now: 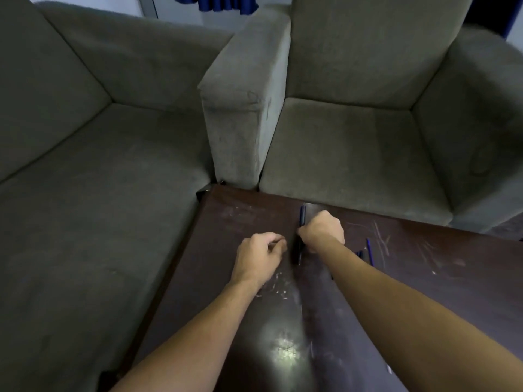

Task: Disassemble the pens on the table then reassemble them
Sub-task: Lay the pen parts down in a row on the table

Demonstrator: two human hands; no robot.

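Note:
My right hand (322, 230) is curled into a fist round a dark blue pen (302, 215). The pen stands roughly along my line of sight, with its far end sticking out above the fist and its near end below it. My left hand (260, 253) hovers just left of the pen's lower end. Its fingers are curled inward, and I cannot tell whether they pinch a small part. A thin blue pen piece (369, 251) lies on the dark wooden table (226, 222) right of my right forearm. A short dark piece (359, 253) lies beside it.
The table is scratched and its far-left corner meets a grey sofa (99, 165) on the left. A grey armchair (353, 151) stands behind the table's far edge. Its armrest (243, 108) rises between the two seats. Blue cloth (218, 2) hangs at the top.

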